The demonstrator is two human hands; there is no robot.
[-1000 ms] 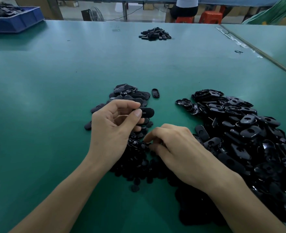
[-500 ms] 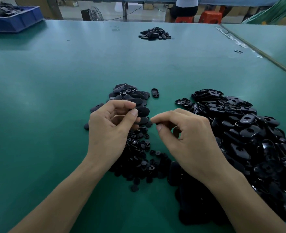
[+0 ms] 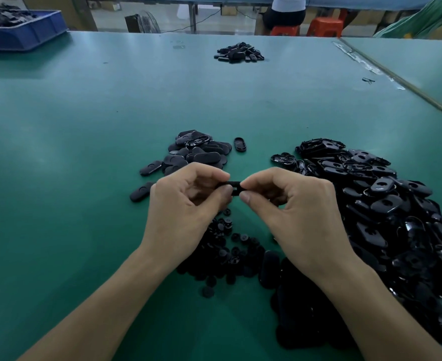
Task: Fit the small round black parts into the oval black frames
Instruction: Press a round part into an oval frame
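1. Two hands met just above the green table top (image 3: 84, 157). Your left hand (image 3: 186, 204) gripped one oval black plastic frame (image 3: 234, 188) by its left end, forefinger above and thumb below, both clamped on it.
2. Your right hand (image 3: 292, 204) pinched the frame's right end, thumb and forefinger pressed together on it. Whether a round part sat under those fingertips could not be told.
3. The small round black plastic parts (image 3: 230, 246) lay heaped on the table below your hands, nearer to you. The large heap of glossy holed oval frames (image 3: 386, 204) lay at your right. A smaller heap of smooth-backed ovals (image 3: 196, 155) lay just beyond your left hand, with a single oval shell (image 3: 239, 144) beside it.
4. Handling, as judged: the frame looked light, stiff and thin-walled. Its gloss suggested a slippery surface, so a pinch at the ends or long edges suited it best and left the central opening free.
5. The round part probably needed a square push from a thumb pad, since twisting risked bending the frame's rim.
6. A blue plastic crate (image 3: 24, 35) and a distant heap of black pieces (image 3: 239, 52) stood well apart, at the far side.
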